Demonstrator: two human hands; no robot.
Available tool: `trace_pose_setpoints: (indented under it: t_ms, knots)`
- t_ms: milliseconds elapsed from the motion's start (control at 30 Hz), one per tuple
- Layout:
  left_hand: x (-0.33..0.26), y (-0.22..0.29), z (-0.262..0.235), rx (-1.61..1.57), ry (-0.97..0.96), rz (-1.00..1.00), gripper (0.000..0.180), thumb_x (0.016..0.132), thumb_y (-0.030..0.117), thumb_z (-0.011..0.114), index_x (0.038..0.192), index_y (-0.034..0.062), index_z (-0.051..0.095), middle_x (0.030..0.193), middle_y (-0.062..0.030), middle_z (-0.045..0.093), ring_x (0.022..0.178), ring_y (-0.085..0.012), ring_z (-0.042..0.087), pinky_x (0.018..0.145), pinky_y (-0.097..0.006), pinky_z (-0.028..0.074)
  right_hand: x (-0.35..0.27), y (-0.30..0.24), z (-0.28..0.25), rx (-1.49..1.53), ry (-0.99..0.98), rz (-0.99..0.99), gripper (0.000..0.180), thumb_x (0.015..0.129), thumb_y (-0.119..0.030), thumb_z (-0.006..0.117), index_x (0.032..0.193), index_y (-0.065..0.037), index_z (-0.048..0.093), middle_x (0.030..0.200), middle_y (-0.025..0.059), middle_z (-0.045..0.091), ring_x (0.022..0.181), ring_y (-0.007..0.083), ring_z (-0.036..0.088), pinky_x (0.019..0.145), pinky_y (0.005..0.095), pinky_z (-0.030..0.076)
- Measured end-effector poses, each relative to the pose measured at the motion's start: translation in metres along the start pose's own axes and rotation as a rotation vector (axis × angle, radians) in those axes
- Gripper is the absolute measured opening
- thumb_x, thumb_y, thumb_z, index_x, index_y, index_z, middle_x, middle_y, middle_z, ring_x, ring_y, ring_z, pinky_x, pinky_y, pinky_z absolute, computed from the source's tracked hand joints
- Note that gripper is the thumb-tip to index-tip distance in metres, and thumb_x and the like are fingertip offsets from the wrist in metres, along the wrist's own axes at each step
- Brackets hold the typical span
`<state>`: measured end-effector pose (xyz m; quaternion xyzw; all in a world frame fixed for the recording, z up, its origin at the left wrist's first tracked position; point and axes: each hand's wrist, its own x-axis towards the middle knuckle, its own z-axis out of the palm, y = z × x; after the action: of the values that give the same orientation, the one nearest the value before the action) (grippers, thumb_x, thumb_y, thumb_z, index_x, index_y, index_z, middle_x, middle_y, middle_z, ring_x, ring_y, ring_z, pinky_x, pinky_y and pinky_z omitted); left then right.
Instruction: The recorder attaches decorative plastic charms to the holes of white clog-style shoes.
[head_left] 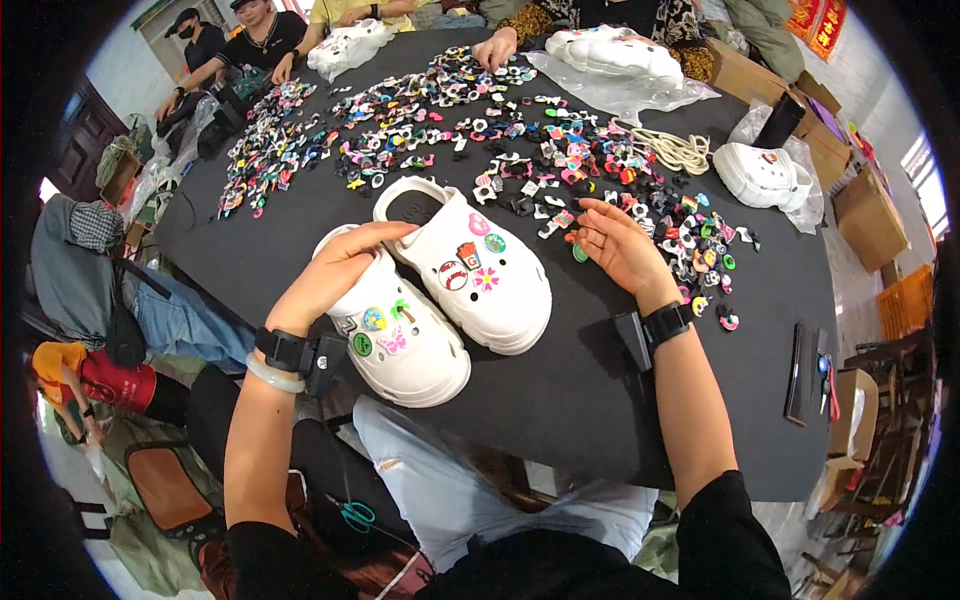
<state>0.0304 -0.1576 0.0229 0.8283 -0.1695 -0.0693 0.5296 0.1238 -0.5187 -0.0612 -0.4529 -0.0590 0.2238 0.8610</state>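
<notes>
While L grip holds wht clog, can't tell R grip; charms, rope beyond.

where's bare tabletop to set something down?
Free: black tabletop between right forearm and the dark oblong item; also the strip between the white clogs and that forearm, and left of the left hand, short of the table's edge. Crowded: far half, with loose charms lying close to the right hand.

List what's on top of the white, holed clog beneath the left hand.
The clog carries a green palm-tree charm, a pink charm and others. The left hand covers much of its opening; the inside is hidden there.
</notes>
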Motion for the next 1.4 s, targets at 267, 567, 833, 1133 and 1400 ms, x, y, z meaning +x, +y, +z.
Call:
trace_pose_setpoints:
  t_ms: [267,567,833,1133,1400]
  knots:
    - [0.001,-0.005,0.001,-0.009,-0.002,-0.008,0.043,0.079,-0.002,0.048,0.120,0.0023,0.058,0.121,-0.0078,0.058,0.113,-0.0180,0.053,0.099,-0.030,0.038,-0.001,0.005,0.002,-0.030,0.031,-0.189,0.023,0.091,-0.008,0.058,0.113,-0.003,0.055,0.092,0.0027,0.059,0.082,0.0126,0.060,0.075,0.0268,0.053]
    - [0.003,0.000,-0.002,0.017,-0.011,0.019,0.045,0.076,0.001,0.042,0.117,-0.0022,0.059,0.120,-0.0123,0.060,0.111,-0.0205,0.054,0.098,-0.029,0.038,-0.014,-0.019,0.007,-1.250,0.022,-0.148,0.040,0.073,-0.020,0.077,0.107,-0.007,0.062,0.090,0.0013,0.062,0.070,0.0078,0.052,0.065,0.0228,0.044]
    - [0.001,0.000,-0.002,0.012,-0.015,-0.001,0.046,0.075,-0.001,0.041,0.117,-0.0019,0.059,0.117,-0.0121,0.061,0.110,-0.0199,0.055,0.097,-0.029,0.039,-0.024,-0.017,0.024,-1.494,0.084,-0.115,0.040,0.072,-0.015,0.076,0.108,-0.009,0.060,0.083,0.0046,0.061,0.067,0.0137,0.055,0.062,0.0274,0.046]
    - [0.003,0.003,0.000,0.033,-0.015,0.005,0.047,0.075,-0.003,0.038,0.117,-0.0027,0.058,0.117,-0.0124,0.061,0.108,-0.0191,0.056,0.095,-0.028,0.040,-0.022,-0.015,0.009,-1.419,0.072,-0.204,0.023,0.073,-0.015,0.074,0.093,-0.007,0.065,0.076,0.0058,0.063,0.068,0.0175,0.060,0.064,0.0302,0.049]
    - [0.000,0.007,0.003,0.041,0.026,-0.060,0.045,0.075,0.002,0.042,0.116,-0.0005,0.060,0.118,-0.0098,0.060,0.110,-0.0203,0.054,0.098,-0.029,0.037,-0.021,-0.015,0.008,-1.417,0.107,-0.183,0.019,0.074,-0.016,0.072,0.090,-0.008,0.064,0.076,0.0073,0.065,0.072,0.0215,0.064,0.066,0.0331,0.049]
